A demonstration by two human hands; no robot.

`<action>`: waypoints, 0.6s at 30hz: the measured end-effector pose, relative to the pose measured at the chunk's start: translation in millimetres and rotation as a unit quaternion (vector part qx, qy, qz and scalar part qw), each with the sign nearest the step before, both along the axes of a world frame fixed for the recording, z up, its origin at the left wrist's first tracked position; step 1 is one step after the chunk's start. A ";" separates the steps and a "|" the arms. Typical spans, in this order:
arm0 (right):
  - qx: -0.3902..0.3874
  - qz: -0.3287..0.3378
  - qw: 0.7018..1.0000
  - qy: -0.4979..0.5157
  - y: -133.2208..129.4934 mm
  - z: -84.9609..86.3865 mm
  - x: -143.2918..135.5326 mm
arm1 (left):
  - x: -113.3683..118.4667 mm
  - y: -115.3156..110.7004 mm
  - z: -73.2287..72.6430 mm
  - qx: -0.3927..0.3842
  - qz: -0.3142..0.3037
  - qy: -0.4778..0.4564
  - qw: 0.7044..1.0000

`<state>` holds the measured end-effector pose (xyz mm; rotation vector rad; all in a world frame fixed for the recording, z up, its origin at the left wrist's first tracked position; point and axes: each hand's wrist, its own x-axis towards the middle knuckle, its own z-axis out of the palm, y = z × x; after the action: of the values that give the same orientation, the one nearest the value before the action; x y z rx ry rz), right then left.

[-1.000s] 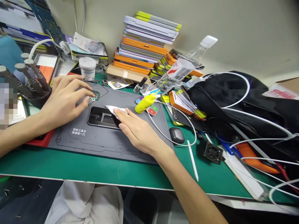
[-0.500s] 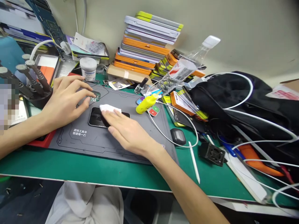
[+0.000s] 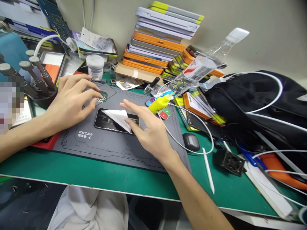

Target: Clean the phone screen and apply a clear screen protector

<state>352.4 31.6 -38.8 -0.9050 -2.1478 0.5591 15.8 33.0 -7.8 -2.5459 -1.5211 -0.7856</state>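
A black-screened smartphone (image 3: 100,120) lies flat on the grey work mat (image 3: 107,150). A folded white wipe (image 3: 119,118) rests across its screen. My right hand (image 3: 153,134) is open just right of the wipe, thumb and fingers apart; the thumb tip is at the wipe's edge, and whether it touches I cannot tell. The phone's right end is partly covered by this hand. To the left, my left hand (image 3: 73,100) is open with fingers spread, its fingertips beside a small green patch on the mat. A yellow bottle (image 3: 161,103) with a narrow tip is just beyond my right hand.
Stacked flat boxes (image 3: 158,44), a tilted clear plastic bottle (image 3: 201,65) and a white jar (image 3: 95,66) line the back. Screwdrivers (image 3: 35,76) stand at left. On the right are a black bag (image 3: 261,95), white cable, small fan (image 3: 229,162) and white stylus (image 3: 208,171).
My right hand has lifted off the wipe and shifted right, its fingers spreading. More of the wipe and the phone shows now. My left hand stays nearly in place; the view has shifted slightly.
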 end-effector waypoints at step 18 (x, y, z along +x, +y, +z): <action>0.070 -0.101 0.990 -0.065 2.1 -9.1 -6.3 | 1.5 1.4 6.1 -0.025 0.003 -0.004 1.000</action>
<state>346.1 33.8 -48.0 -1.0909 -2.1466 0.2514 17.3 34.4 -1.7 -2.5741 -1.5704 -0.7688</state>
